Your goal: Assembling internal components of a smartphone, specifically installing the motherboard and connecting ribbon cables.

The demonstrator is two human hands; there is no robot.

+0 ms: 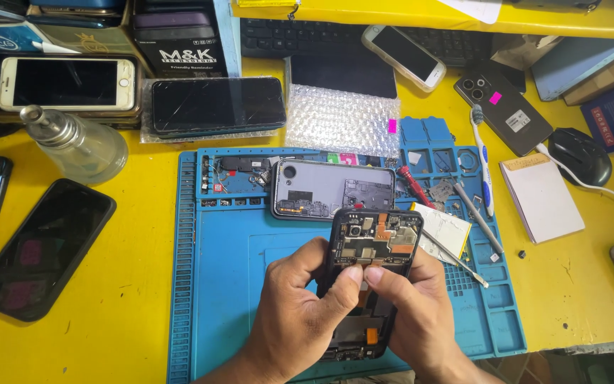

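I hold an opened black phone [376,238] upright over the blue repair mat [229,284], its circuit board and connectors exposed toward me. My left hand [296,316] grips its left side, thumb pressed on the middle of the board. My right hand [410,313] holds the right side, thumb and forefinger pinching at the same spot beside the left thumb. The phone's lower half is partly hidden by my fingers. A grey phone back cover [332,188] lies on the mat just beyond.
Several phones lie around on the yellow table: a black one [44,245] at left, a white one [65,83], a cracked one [218,104]. A glass dispenser bottle [83,146], toothbrush [482,160], tweezers [477,217], notepad [541,195], mouse [580,155] and keyboard [321,35] surround the mat.
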